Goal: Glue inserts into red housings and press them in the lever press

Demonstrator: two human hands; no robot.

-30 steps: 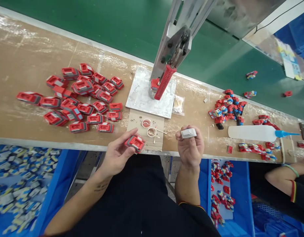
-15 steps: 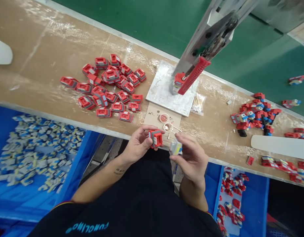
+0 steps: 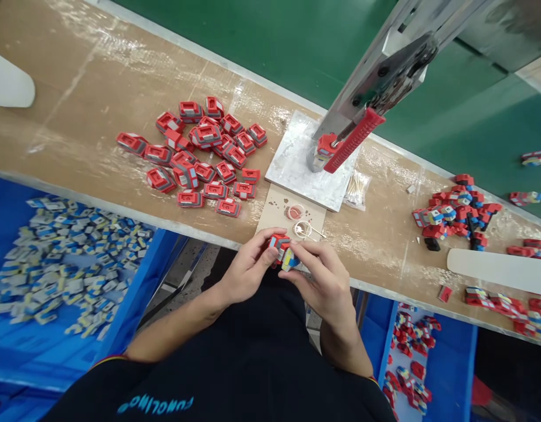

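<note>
Near the table's front edge, my left hand (image 3: 249,268) is closed on a red and grey toy part (image 3: 279,241). My right hand (image 3: 322,275) pinches a smaller grey, yellow and blue part (image 3: 289,259) against its right side; whether the two are joined cannot be made out. Just beyond my hands, two small round cups, one with red content (image 3: 294,212) and one pale (image 3: 302,229), sit on a piece of cardboard (image 3: 270,215). Thin white swabs lie by the pale cup.
A press with a red handle (image 3: 354,140) stands on a metal plate (image 3: 292,164). Red parts (image 3: 206,136) are heaped at left, red-blue pieces (image 3: 461,205) at right. Bagged swabs (image 3: 356,190) lie beside the plate. Blue bins (image 3: 136,299) flank my body.
My right hand has moved left and brought the grey, yellow and blue part against the red part. The view has shifted slightly.
</note>
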